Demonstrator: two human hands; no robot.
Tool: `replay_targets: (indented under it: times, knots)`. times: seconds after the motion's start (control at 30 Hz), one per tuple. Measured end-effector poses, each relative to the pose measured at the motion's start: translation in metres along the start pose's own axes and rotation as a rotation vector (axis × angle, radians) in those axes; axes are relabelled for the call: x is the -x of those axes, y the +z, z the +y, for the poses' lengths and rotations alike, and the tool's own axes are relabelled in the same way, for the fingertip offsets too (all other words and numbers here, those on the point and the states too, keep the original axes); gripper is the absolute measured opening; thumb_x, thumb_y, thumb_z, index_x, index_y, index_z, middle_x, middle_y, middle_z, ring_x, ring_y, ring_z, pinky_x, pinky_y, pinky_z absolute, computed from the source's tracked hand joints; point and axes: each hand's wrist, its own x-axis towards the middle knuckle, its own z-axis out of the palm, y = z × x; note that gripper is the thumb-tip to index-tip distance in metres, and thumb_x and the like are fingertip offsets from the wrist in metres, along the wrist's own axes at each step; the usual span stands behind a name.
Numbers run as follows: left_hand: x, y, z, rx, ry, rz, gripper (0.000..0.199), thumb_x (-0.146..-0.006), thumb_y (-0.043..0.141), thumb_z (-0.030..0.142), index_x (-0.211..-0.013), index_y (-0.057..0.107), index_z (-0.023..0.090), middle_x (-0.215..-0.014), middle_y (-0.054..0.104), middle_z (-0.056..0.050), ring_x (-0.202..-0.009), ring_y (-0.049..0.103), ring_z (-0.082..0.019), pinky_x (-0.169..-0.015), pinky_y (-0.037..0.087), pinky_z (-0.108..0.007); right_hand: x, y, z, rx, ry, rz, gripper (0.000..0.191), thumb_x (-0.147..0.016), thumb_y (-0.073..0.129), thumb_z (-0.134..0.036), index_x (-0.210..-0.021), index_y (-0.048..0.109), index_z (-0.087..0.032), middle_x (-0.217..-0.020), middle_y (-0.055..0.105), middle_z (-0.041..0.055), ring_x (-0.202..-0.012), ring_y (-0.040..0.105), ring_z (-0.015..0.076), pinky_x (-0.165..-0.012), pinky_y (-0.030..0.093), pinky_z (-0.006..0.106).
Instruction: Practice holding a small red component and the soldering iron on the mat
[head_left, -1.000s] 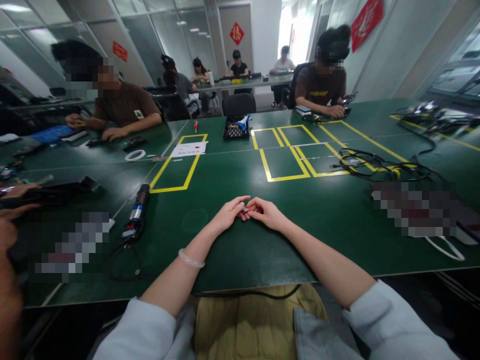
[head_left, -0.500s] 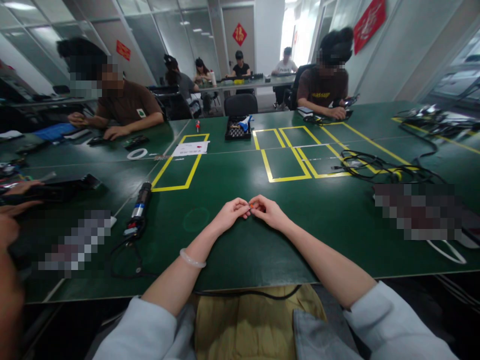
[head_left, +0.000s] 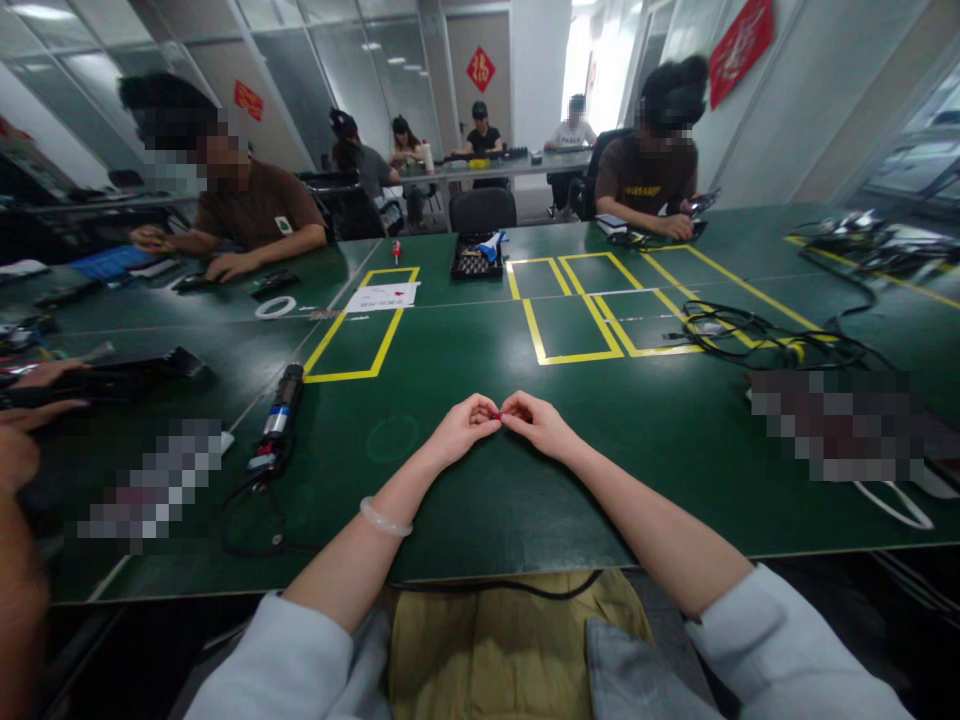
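Green tabletop [head_left: 465, 345] ran forward from the wearer's lap. Both bare forearms crossed its near edge, bracelet [head_left: 386, 518] on the left one, angled inward to a point. Left hand [head_left: 459, 432] and right hand [head_left: 540, 422] met at the fingertips; wrist contact with the table couldn't be told. Small red item [head_left: 496, 416], mostly hidden, sat between them, thumb and index of each hand apparently pinching it, other fingers curled. Change: a second earlier the left fingers stuck out straighter and orange and whitish bits showed; now they had bent in and only red showed. Likely a turn or regrip, so handling was probably ongoing. Beyond: yellow tape outlines [head_left: 577, 358], then black tray [head_left: 465, 268], then seated co-workers [head_left: 262, 205].
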Motion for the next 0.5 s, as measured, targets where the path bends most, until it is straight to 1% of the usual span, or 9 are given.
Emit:
replay_targets:
  times: [0.13, 0.3, 0.5]
  knots:
    - [0.0007, -0.0003, 0.0008, 0.002, -0.006, 0.004, 0.031, -0.072, 0.07, 0.032, -0.091, 0.055, 0.015, -0.08, 0.057, 0.001, -0.069, 0.054, -0.009, -0.067, 0.041, -0.023, 0.0003, 0.0002, 0.0008, -0.005, -0.005, -0.007, 0.018, -0.085, 0.056, -0.034, -0.091, 0.057, -0.017, -0.077, 0.059, -0.0003, -0.065, 0.05, 0.0108, -0.062, 0.042, 0.024]
    - [0.0014, -0.0001, 0.0027, -0.003, 0.002, 0.006, 0.03, -0.071, 0.07, 0.031, -0.09, 0.054, 0.015, -0.081, 0.058, 0.0, -0.07, 0.055, -0.009, -0.069, 0.041, -0.024, 0.0005, 0.0002, -0.0008, -0.024, 0.011, -0.011, 0.023, -0.082, 0.059, -0.03, -0.1, 0.057, -0.016, -0.082, 0.061, 0.001, -0.064, 0.05, 0.01, -0.062, 0.042, 0.023]
    - [0.0005, -0.0015, 0.0001, -0.016, 0.016, -0.005, 0.027, -0.072, 0.069, 0.028, -0.089, 0.053, 0.015, -0.085, 0.06, -0.001, -0.075, 0.057, -0.01, -0.073, 0.043, -0.025, 0.0005, -0.0015, -0.0035, 0.061, 0.015, -0.006, 0.017, -0.079, 0.061, -0.025, -0.092, 0.061, -0.015, -0.075, 0.06, -0.0001, -0.062, 0.05, 0.0103, -0.06, 0.04, 0.023]
